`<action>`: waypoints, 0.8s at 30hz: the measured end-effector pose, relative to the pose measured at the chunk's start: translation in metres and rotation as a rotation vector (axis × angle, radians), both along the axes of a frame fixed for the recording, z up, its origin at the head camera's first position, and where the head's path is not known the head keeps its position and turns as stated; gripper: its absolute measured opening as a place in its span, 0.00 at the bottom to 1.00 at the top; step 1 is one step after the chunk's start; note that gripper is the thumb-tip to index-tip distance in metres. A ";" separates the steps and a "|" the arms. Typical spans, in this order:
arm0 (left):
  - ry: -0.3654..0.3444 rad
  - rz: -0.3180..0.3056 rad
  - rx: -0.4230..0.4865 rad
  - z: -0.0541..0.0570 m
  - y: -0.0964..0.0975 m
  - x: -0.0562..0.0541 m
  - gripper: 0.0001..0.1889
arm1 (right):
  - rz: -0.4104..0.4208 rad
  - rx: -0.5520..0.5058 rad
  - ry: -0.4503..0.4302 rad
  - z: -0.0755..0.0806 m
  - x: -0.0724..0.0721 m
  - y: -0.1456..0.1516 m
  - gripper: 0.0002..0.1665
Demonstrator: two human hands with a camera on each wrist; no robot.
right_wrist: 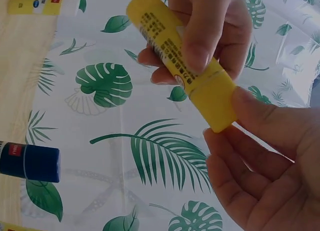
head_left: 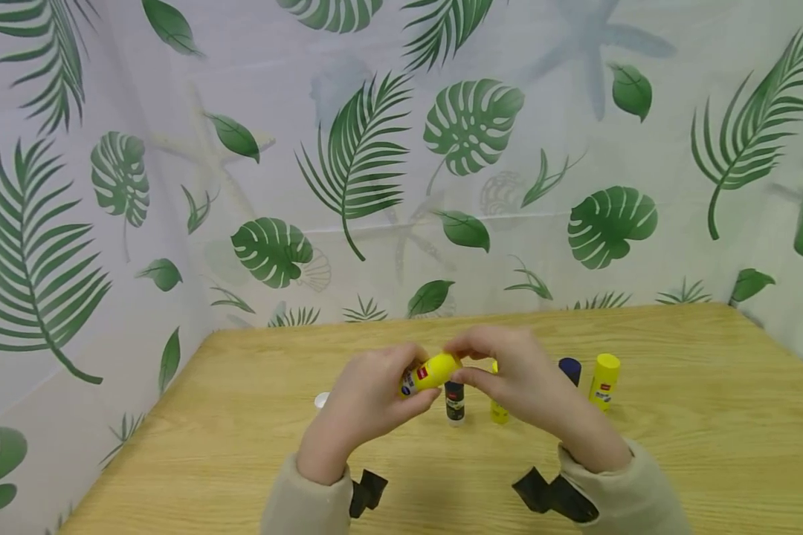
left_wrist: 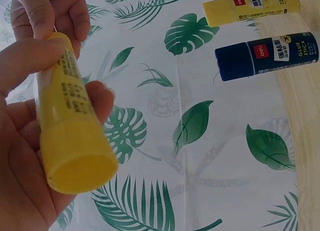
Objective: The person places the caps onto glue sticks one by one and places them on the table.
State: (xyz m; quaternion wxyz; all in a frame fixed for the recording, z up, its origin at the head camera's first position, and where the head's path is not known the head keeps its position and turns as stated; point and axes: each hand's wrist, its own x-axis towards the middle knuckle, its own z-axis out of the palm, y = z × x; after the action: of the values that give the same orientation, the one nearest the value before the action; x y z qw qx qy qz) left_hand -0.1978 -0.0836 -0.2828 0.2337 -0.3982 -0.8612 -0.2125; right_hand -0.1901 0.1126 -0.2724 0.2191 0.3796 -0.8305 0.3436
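Observation:
My left hand (head_left: 378,394) grips a yellow glue stick (head_left: 430,373), its fingers and thumb wrapped round the barrel. The stick is tilted, with the yellow cap end up and to the right in the head view. At that end my right hand (head_left: 518,379) pinches the cap between thumb and fingertips, as the right wrist view also shows. The cap (right_wrist: 215,102) is on the stick. Behind the hands, a dark navy glue stick (head_left: 455,403) and another yellow glue stick (head_left: 500,410) stand upright on the table, the latter partly hidden by my right hand.
Right of my right hand stand a partly covered navy-capped stick (head_left: 570,369) and a yellow glue stick (head_left: 604,382). A white-topped item (head_left: 321,400) shows beside my left hand. The wooden table (head_left: 241,446) meets a leaf-patterned cloth (head_left: 375,282) at the back.

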 end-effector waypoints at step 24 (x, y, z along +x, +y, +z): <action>-0.167 0.152 0.258 0.010 -0.013 -0.006 0.12 | -0.091 0.085 0.050 -0.008 0.003 0.024 0.12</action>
State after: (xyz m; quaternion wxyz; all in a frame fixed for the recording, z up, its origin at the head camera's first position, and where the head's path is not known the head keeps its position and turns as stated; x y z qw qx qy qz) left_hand -0.2037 -0.0971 -0.2727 0.2261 -0.2795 -0.8707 -0.3355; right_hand -0.1867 0.1362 -0.2803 0.2390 0.3588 -0.8551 0.2881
